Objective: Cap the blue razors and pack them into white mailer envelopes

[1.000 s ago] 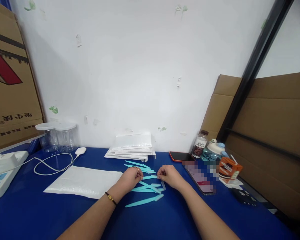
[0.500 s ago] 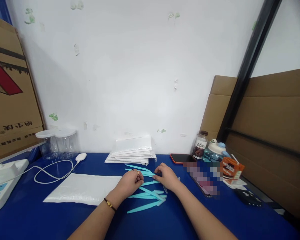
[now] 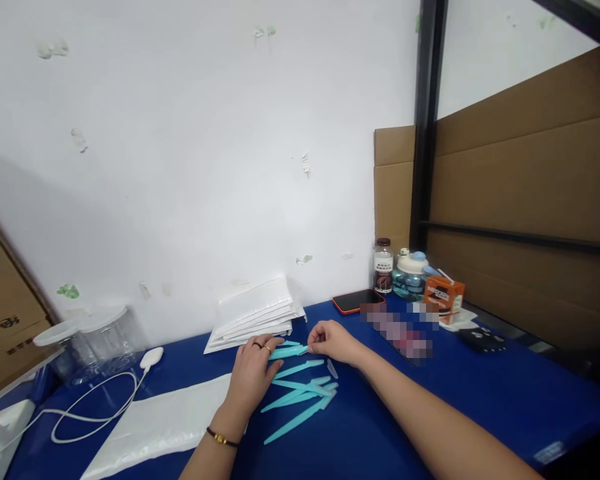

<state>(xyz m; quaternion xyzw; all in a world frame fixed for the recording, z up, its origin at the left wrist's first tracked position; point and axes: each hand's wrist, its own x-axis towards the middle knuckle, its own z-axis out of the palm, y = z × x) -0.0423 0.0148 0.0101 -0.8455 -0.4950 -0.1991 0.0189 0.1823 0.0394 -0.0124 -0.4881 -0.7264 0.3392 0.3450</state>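
Several teal eyebrow razors (image 3: 300, 417) lie fanned out on the blue table, their pale capped ends pointing right. Over the upper group of razors (image 3: 293, 351) reaches my left hand (image 3: 253, 367), its thumb and fingers apart on either side of the handles. Whether the fingertips press on them is hard to see. My right hand (image 3: 333, 341) pinches the capped end of one razor in that group with thumb and forefinger. A loose clear cap (image 3: 332, 369) rests just below the right hand. A white padded mailer (image 3: 165, 420) lies left of the left wrist.
White mailers (image 3: 255, 310) are stacked against the wall. Rightward stand an orange-edged phone (image 3: 359, 301), a brown-capped bottle (image 3: 383, 267), a water bottle (image 3: 410, 277) and an orange drink carton (image 3: 444, 300). Clear jars (image 3: 105, 340), a white cable (image 3: 95, 420) and a power strip (image 3: 5, 440) sit left.
The view has turned right. My left hand has opened from a closed pinch and reaches over the upper razors. My right hand stays pinched at their capped ends.
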